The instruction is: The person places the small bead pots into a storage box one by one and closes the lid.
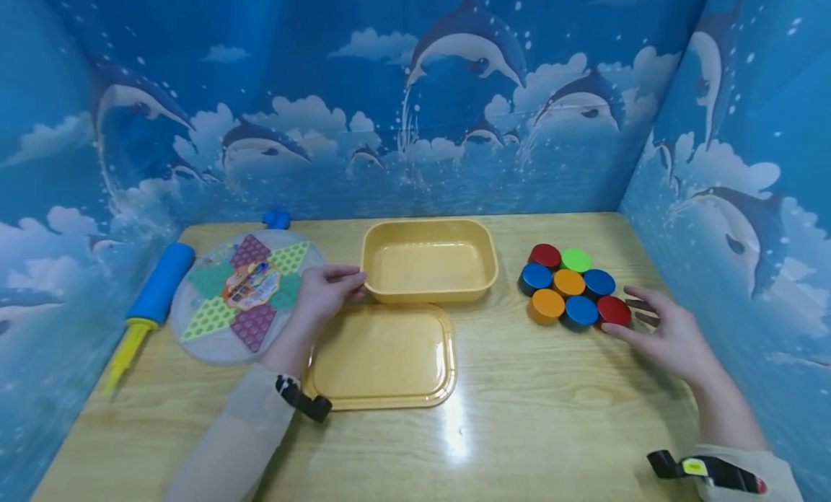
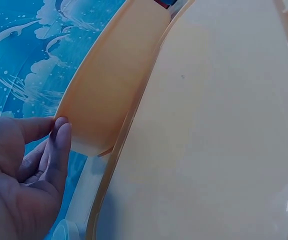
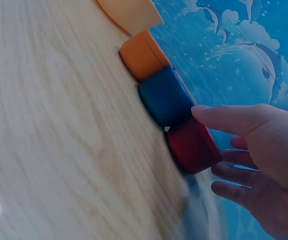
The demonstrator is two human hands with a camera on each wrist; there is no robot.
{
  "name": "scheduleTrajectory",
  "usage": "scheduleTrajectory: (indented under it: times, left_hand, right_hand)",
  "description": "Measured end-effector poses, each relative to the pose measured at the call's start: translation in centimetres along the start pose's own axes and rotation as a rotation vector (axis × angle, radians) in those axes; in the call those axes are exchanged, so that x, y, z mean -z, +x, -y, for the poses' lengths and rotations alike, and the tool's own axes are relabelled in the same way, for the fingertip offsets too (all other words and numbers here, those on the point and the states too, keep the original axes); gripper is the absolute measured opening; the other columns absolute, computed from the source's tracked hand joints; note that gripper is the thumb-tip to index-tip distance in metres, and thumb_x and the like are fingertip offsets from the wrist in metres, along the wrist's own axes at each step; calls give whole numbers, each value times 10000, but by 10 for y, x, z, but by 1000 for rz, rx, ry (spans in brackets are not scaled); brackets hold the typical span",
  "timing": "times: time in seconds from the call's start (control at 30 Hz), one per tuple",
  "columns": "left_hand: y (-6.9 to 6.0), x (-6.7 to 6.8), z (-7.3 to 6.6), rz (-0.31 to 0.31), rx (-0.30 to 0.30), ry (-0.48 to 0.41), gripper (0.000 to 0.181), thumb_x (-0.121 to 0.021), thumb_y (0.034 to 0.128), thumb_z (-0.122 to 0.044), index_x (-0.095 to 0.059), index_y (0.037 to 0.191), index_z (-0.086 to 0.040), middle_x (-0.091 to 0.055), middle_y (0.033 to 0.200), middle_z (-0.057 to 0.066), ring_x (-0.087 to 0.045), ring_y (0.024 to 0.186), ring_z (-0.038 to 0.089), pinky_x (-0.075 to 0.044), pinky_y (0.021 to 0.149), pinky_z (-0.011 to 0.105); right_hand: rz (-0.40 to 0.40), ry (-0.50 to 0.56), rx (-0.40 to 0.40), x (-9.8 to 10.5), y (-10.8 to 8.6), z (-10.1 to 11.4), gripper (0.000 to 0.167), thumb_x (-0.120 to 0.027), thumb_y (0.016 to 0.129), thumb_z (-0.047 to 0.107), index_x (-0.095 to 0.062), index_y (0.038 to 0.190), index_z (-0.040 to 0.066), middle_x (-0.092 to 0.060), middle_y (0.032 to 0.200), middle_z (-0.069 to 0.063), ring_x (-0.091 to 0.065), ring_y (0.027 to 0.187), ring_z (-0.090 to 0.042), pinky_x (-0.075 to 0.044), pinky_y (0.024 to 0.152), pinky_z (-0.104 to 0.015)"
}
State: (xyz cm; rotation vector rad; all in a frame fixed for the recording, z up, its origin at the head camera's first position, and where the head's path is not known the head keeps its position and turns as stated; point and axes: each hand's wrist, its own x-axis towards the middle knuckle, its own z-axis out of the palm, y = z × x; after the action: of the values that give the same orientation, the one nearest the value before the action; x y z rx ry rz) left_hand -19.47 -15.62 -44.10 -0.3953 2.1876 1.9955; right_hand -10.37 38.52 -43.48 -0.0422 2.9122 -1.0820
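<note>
A yellow rectangular box [image 1: 428, 267] stands open-topped at the middle back of the table. My left hand [image 1: 329, 293] pinches its left rim between thumb and fingers, also plain in the left wrist view, where the hand [image 2: 34, 170] grips the box edge [image 2: 104, 80]. A flat yellow lid [image 1: 383, 358] lies in front of the box. On the right, several round pieces in red, blue, orange and green stand close together. My right hand [image 1: 669, 336] is spread around the rightmost red piece [image 1: 613, 311]; in the right wrist view its fingers are apart beside the red piece [image 3: 191, 146].
A round Chinese checkers board [image 1: 249, 293] lies at the left, partly behind my left forearm. Left of it lies a blue and yellow pump-like toy [image 1: 159, 285]. A small blue object [image 1: 276, 220] sits at the back edge. Dolphin-printed curtains stand around the table's back and sides.
</note>
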Motion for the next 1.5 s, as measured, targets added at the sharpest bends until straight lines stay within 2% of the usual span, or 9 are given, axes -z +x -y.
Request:
scheduleTrajectory:
  times: [0.07, 0.17, 0.23, 0.3, 0.53, 0.73, 1.0, 1.27, 1.5]
  left_hand:
    - [0, 1, 0, 1, 6, -11, 344, -752, 1005, -74, -684, 1307, 77, -710, 1159, 230, -763, 856, 201, -667, 814, 322]
    - [0, 1, 0, 1, 14, -24, 347, -748, 1007, -71, -678, 1312, 80, -706, 1155, 231, -762, 857, 201, -667, 818, 324]
    - [0, 0, 0, 0, 16, -26, 343, -747, 1008, -72, -678, 1310, 78, -707, 1146, 229, -762, 857, 204, -667, 817, 324]
    - [-1, -1, 0, -2, 16, -27, 345, -746, 1009, -74, -675, 1310, 80, -708, 1143, 229, -762, 860, 207, -667, 819, 326]
    - [-2, -4, -1, -31, 26, -18, 323, -765, 996, -80, -696, 1281, 55, -725, 1121, 226, -770, 868, 225, -670, 804, 328]
    - [-1, -4, -1, -33, 27, -23, 321, -764, 995, -72, -696, 1280, 60, -730, 1109, 225, -770, 861, 221, -671, 801, 332]
    - [2, -4, 2, -34, 29, -30, 311, -766, 993, -68, -702, 1270, 57, -729, 1107, 227, -772, 859, 225, -672, 798, 333]
    - [3, -4, 2, -23, 29, -56, 318, -766, 991, -61, -695, 1270, 73, -718, 1129, 232, -769, 861, 223, -670, 811, 335]
    - [2, -3, 2, -24, 35, -63, 311, -763, 990, -50, -697, 1268, 75, -708, 1147, 233, -767, 849, 215, -670, 806, 331]
  right_hand:
    - [14, -7, -10, -2, 2, -2, 884, -832, 943, 412, -417, 1567, -57, -459, 1533, -334, -532, 1273, -587, -530, 1010, -644]
    - [18, -12, -4, -4, 3, -6, 849, -834, 943, 404, -459, 1536, -73, -492, 1502, -341, -573, 1240, -563, -633, 920, -322]
    - [11, -25, 1, -5, 4, -7, 833, -840, 937, 406, -488, 1515, -79, -516, 1477, -345, -595, 1211, -546, -578, 823, -114]
    - [7, -37, 4, -6, 5, -8, 819, -840, 936, 407, -505, 1504, -81, -528, 1462, -348, -605, 1194, -535, -492, 774, -19]
    - [-12, -73, 16, -7, 6, -10, 763, -815, 960, 406, -536, 1481, -78, -566, 1420, -342, -619, 1152, -494, -450, 761, -16]
    - [-20, -35, 32, -2, 5, -10, 697, -823, 960, 368, -573, 1450, -61, -620, 1360, -316, -638, 1148, -480, -471, 775, -15]
    - [-30, 8, 26, 11, 8, -3, 718, -837, 947, 367, -567, 1452, -66, -616, 1364, -313, -631, 1168, -498, -482, 785, -1]
    - [-40, 8, 75, 22, 13, 17, 667, -849, 941, 327, -594, 1437, -40, -639, 1333, -279, -701, 1037, -282, -563, 741, -71]
    - [-17, 19, 98, 22, 22, 43, 703, -853, 935, 340, -577, 1455, -45, -629, 1349, -284, -671, 1113, -489, -561, 740, -74]
